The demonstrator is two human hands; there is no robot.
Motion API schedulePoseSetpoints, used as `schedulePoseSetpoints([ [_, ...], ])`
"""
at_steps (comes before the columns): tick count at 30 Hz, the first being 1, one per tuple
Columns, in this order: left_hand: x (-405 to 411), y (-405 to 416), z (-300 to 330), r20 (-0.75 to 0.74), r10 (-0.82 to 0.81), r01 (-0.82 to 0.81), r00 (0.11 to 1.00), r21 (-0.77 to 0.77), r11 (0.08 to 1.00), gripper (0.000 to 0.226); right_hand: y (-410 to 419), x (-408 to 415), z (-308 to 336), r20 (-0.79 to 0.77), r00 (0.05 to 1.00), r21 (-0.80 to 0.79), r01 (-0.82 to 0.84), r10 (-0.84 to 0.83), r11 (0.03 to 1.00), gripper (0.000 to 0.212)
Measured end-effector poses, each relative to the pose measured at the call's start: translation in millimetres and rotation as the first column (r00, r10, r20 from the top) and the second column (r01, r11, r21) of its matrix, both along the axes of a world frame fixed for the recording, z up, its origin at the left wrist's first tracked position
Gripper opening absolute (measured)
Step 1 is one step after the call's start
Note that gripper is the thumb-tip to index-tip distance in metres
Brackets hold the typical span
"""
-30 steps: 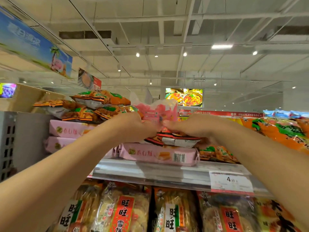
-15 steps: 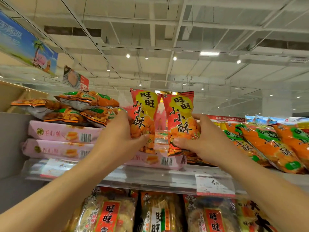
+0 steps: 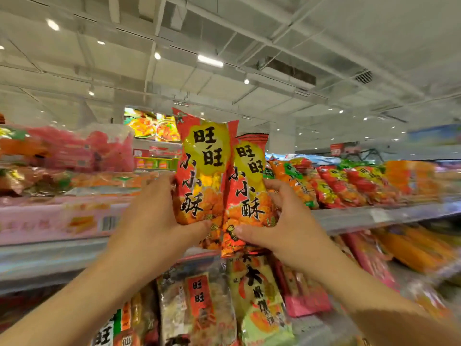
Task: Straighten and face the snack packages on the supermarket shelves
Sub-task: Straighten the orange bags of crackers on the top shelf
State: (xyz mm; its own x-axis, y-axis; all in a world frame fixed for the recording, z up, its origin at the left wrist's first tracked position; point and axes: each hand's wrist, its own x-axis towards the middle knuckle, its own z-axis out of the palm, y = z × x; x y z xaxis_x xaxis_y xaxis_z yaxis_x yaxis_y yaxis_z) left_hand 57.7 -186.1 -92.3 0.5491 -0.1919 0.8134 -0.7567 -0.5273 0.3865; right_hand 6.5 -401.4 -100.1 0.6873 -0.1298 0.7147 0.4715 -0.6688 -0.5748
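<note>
Metal shelf edge (image 3: 374, 217) runs behind two glossy, crinkled upright snack bags; left hand (image 3: 154, 221) pinches left bag (image 3: 202, 171); right hand (image 3: 287, 221) pinches right bag (image 3: 247, 191).

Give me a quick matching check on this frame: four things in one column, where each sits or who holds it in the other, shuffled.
Things:
1. left snack bag
2. right snack bag
3. pink boxes
4. row of orange bags

Places:
A. lying on the upper shelf, right side
B. gripped by the right hand
C. on the upper shelf, left side
D. gripped by the left hand

Pairs: 1-D, 2-B, 3-C, 4-A
</note>
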Motion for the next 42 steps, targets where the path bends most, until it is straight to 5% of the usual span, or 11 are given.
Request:
schedulePoseSetpoints([
  [8,-7.0,-139.9,-22.0,-0.114,-0.237,0.240,0.965,0.009,0.971,0.057,-140.6,-71.6,-28.1,-0.053,0.969,0.018,0.244,-0.243,0.970,0.085],
  [21,-21.8,-377.4,-51.2,-0.209,-0.275,0.278,0.938,-0.017,0.960,0.059,-386.3,-99.1,-70.0,-0.195,0.949,0.117,0.272,-0.246,0.955,0.081],
  [30,23.5,-439.8,-3.9,-0.097,-0.067,0.071,0.993,0.048,0.996,0.070,-447.1,-19.2,-33.9,-0.059,0.986,0.047,0.156,-0.154,0.987,0.070],
  [35,72.8,-454.1,37.9,-0.081,-0.022,0.025,0.997,0.040,0.999,0.074,-463.8,40.8,17.5,0.094,0.960,-0.021,0.267,-0.264,0.964,0.077],
  [42,109.8,-485.1,48.4,-0.111,0.193,-0.171,0.975,0.181,0.968,0.078,-479.5,108.8,49.1,0.047,0.955,-0.116,0.297,-0.293,0.948,0.082],
])
